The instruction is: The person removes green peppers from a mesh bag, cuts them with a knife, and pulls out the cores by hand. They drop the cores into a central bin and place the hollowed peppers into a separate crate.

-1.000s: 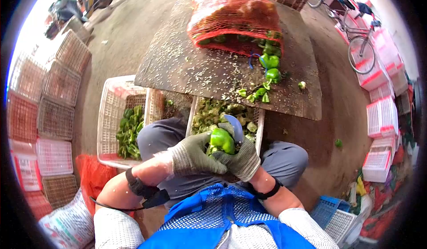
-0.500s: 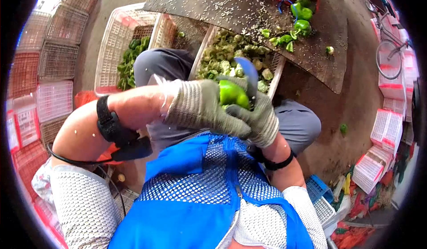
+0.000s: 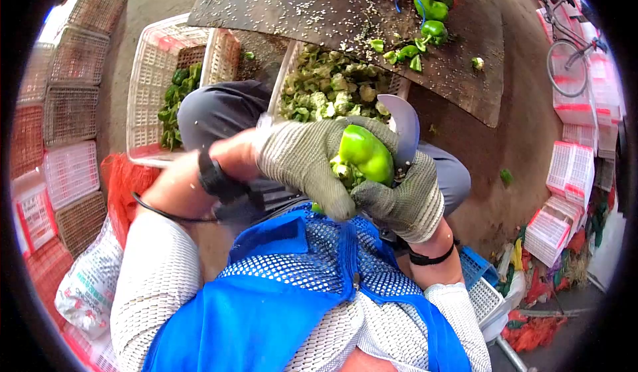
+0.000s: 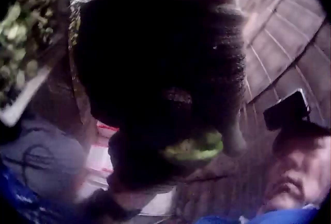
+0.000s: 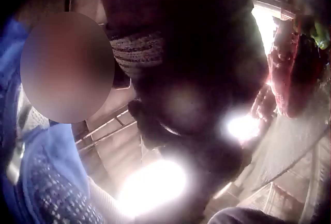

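A green bell pepper (image 3: 369, 154) is held between two gloved hands above the lap in the head view, its pale seedy part facing left. My left hand (image 3: 302, 154) grips it from the left, thumb below the seedy part. At the pepper's lower right, my right hand (image 3: 409, 206) has its thumb pressed close against it. A curved blue-grey knife blade (image 3: 402, 121) rises beside the right hand; its handle is hidden in the grip. In the left wrist view the pepper (image 4: 199, 149) shows under the dark glove. The right hand (image 5: 186, 94) is a dark shape in its own view.
Between the knees stands a crate (image 3: 284, 83) of pale pepper cores. Another crate (image 3: 136, 99) at left holds green peppers. A seed-strewn board (image 3: 299, 13) lies ahead, bearing peppers (image 3: 433, 30) and scraps. Stacked crates line both sides; a bicycle (image 3: 568, 66) stands far right.
The head view has tilted down and shifted. Both hands stay together round the pepper, which has turned so its seedy part shows. The blade has swung to the pepper's upper right.
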